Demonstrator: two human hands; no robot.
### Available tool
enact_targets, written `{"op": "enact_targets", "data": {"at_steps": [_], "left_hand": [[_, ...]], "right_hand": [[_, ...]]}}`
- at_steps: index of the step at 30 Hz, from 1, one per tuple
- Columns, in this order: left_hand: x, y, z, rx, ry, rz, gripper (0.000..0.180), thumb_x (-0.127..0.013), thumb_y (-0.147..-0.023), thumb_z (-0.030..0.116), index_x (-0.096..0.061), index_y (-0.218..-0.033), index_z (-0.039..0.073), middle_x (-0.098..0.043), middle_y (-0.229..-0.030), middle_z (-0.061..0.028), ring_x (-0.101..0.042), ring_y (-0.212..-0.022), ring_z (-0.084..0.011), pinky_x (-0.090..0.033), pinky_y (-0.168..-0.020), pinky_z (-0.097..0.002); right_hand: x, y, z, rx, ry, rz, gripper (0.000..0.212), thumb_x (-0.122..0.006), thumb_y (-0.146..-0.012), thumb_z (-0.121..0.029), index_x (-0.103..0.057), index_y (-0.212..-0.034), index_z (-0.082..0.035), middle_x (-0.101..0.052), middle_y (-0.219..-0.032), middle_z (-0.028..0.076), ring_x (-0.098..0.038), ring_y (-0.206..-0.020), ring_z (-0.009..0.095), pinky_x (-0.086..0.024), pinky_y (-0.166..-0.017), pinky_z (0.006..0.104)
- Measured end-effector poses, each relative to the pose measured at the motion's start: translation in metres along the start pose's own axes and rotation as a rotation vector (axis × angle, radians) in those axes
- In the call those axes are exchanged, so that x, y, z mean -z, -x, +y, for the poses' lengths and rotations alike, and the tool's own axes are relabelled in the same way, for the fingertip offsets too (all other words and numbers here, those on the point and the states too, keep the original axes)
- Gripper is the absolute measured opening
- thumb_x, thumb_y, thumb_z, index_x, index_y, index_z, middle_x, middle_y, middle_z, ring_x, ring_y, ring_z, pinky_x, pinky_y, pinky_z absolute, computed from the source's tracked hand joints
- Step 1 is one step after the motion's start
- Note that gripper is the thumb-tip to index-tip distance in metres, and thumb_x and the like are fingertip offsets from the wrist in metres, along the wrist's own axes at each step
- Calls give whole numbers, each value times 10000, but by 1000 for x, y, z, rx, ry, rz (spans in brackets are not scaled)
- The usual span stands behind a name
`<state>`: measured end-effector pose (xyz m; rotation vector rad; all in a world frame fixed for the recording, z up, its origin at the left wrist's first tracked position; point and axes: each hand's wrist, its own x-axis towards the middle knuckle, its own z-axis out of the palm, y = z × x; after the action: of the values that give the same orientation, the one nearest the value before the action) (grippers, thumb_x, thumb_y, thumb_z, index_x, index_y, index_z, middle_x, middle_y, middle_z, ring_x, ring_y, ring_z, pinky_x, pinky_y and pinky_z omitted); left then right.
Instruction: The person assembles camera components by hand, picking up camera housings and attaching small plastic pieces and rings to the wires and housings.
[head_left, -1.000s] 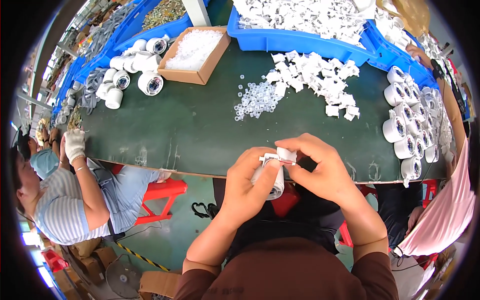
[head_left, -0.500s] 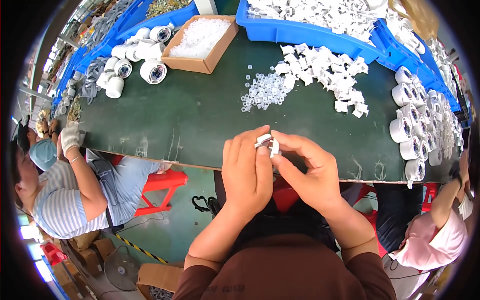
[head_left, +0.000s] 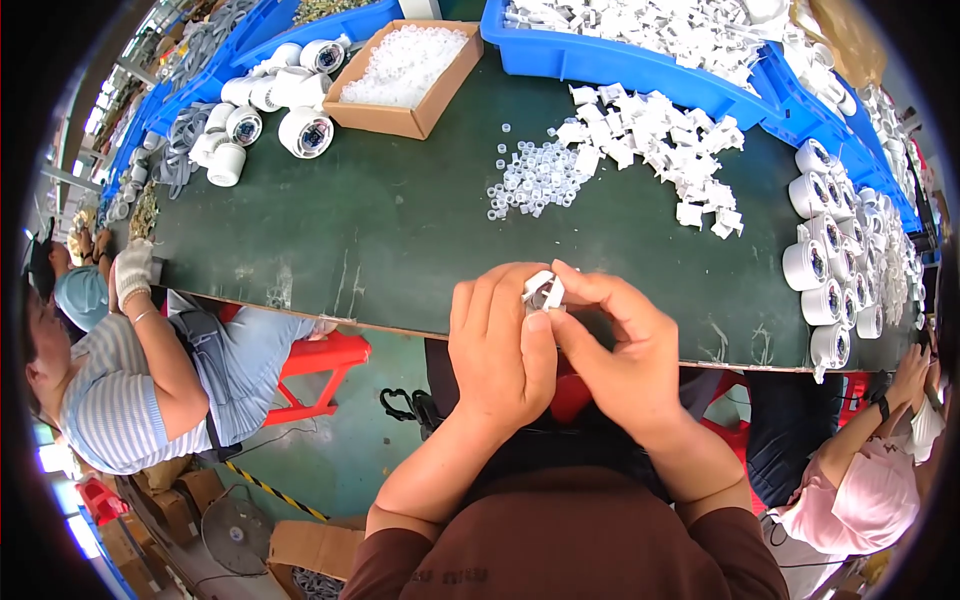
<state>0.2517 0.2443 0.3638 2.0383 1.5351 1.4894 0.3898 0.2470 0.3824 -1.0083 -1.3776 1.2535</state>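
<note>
Both hands meet just over the near edge of the green table [head_left: 380, 240]. My left hand [head_left: 500, 345] is closed round a small white plastic part [head_left: 540, 287], with its thumb pressed from below. The forefinger and thumb of my right hand [head_left: 628, 350] pinch the part's right side. Something greyish and clear sits in the middle of the part, too small to name. Beyond the hands lie a pile of small clear plastic rings [head_left: 540, 178] and a heap of white plastic clips [head_left: 660, 145].
A cardboard box [head_left: 424, 118] of clear pieces stands at the back. Blue bins [head_left: 640, 82] of white parts line the far side. White round housings [head_left: 310, 132] stand left, more housings [head_left: 806, 265] right. Co-workers sit at the left [head_left: 130, 400] and right [head_left: 850, 490].
The white part has turned slightly between my fingers, both hands keeping hold of it. The co-worker at the right has moved an arm.
</note>
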Motion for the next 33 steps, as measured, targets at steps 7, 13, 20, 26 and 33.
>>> {"op": "enact_targets", "data": {"at_steps": [7,13,20,26,33], "left_hand": [[-3,2,-3,10,38,28,352,-436,-971,239,-632,-1115,-16,-662,-1080,-162,-569,-872,-324,-442,-796,-416],[-1,6,-7,-1,30,59,351,-441,-982,257,-637,-1090,-14,-668,-1050,-155,-571,-871,-321,-443,-788,-414],[-2,5,-6,-12,46,71,314,-473,-988,254,-636,-1064,-3,-669,-1021,-132,-575,-860,-306,-443,-778,-402],[12,9,-9,163,318,-11,194,-555,-958,160,-626,-1065,15,-666,-1014,-119,-595,-876,-260,-472,-797,-359],[19,10,-9,531,853,-73,179,-612,-981,123,-582,-1123,19,-640,-1018,-63,-574,-880,-99,-485,-781,-261]], "right_hand": [[-14,6,19,219,104,111,416,-690,-884,106,-621,-1282,9,-639,-1072,54,-625,-1011,127,-508,-895,274],[-5,2,10,231,135,5,413,-706,-875,102,-625,-1268,8,-638,-1074,51,-629,-1000,128,-507,-901,278],[-15,11,22,248,139,92,390,-709,-896,74,-611,-1268,7,-642,-1059,51,-638,-987,123,-514,-885,271],[-12,0,-4,9,-232,35,270,-700,-894,73,-659,-1153,7,-674,-1016,94,-657,-888,146,-529,-831,276],[-3,-8,3,295,199,3,132,-683,-905,71,-685,-1022,11,-667,-988,93,-643,-881,162,-521,-802,292]]}}
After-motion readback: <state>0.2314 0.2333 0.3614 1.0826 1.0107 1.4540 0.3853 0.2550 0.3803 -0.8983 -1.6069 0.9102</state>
